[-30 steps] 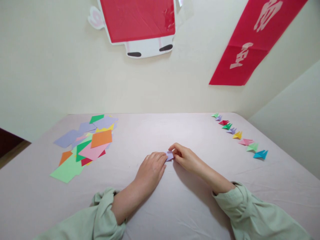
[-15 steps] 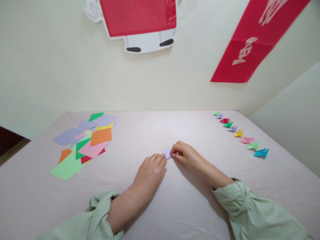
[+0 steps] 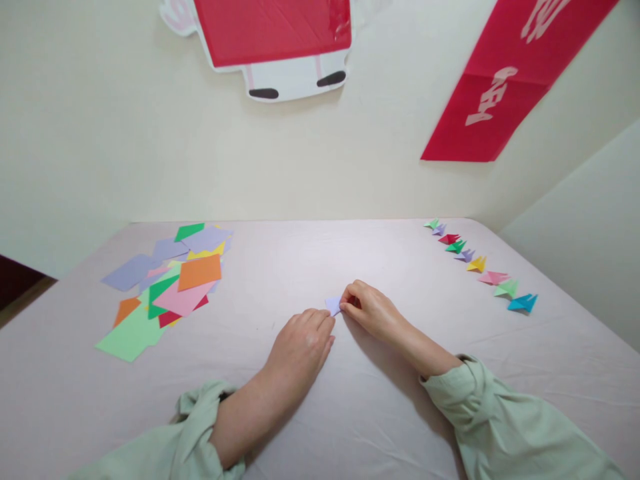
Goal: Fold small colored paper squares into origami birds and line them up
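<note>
A small folded lilac paper piece (image 3: 333, 305) lies on the pale pink table (image 3: 390, 413) near its middle. My right hand (image 3: 371, 311) pinches the piece's right side, fingers curled. My left hand (image 3: 301, 345) rests knuckles-up just below and left of the piece, fingers loosely bent with their tips close to it; I cannot see anything in it. Both arms wear pale green sleeves.
A loose heap of flat coloured paper sheets (image 3: 165, 288) spreads over the table's left side. A row of several small folded paper shapes (image 3: 477, 265) runs along the right side, ending at a blue one (image 3: 523, 303). Red banners hang on the wall behind.
The lilac piece has shifted slightly away from me with my right hand. My left hand has let go of it and drawn back a little.
</note>
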Demonstrator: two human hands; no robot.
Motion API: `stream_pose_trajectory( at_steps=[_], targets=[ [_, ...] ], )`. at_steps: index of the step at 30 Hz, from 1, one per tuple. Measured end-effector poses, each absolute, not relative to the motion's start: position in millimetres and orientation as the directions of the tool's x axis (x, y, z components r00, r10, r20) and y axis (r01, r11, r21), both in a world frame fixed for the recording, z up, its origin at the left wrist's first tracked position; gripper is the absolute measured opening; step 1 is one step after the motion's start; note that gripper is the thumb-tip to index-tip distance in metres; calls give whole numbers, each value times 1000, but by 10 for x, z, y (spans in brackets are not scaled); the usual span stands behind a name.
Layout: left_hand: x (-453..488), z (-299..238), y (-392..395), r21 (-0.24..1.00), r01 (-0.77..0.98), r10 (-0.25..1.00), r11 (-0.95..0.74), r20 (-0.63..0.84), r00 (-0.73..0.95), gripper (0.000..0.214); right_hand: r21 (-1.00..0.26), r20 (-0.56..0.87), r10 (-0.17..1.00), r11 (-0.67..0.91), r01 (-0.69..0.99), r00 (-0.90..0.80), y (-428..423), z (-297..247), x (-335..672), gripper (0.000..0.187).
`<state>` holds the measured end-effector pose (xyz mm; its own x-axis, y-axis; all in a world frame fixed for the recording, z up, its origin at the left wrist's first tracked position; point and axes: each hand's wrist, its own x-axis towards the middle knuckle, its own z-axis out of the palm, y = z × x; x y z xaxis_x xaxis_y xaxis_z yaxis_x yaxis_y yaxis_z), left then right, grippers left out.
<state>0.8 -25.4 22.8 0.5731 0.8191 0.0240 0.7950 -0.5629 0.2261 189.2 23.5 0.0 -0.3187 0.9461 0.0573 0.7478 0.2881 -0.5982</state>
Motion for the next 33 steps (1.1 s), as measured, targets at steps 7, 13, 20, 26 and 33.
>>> stream_pose_trajectory(
  at_steps=[7, 13, 20, 26, 33],
  targets=[
    [26, 225, -230, 168, 794, 803, -584, -23, 595, 37, -584, 58, 954, 271, 765, -294, 242, -39, 1877, 6],
    [29, 209, -237, 160, 793, 800, -588, -25, 599, 37, -684, 5, 921, 288, 671, -390, 285, 27, 1961, 16],
    [22, 168, -233, 157, 791, 799, -591, -22, 601, 40, -681, 29, 913, 316, 660, -408, 277, 38, 1962, 11],
    [15, 165, -247, 147, 789, 798, -596, -3, 603, 39, -641, 30, 933, 293, 710, -357, 285, -4, 1918, 8],
    [16, 163, -251, 172, 792, 804, -586, 7, 594, 36, -596, 29, 954, 255, 762, -297, 269, -18, 1862, 7]
  ],
)
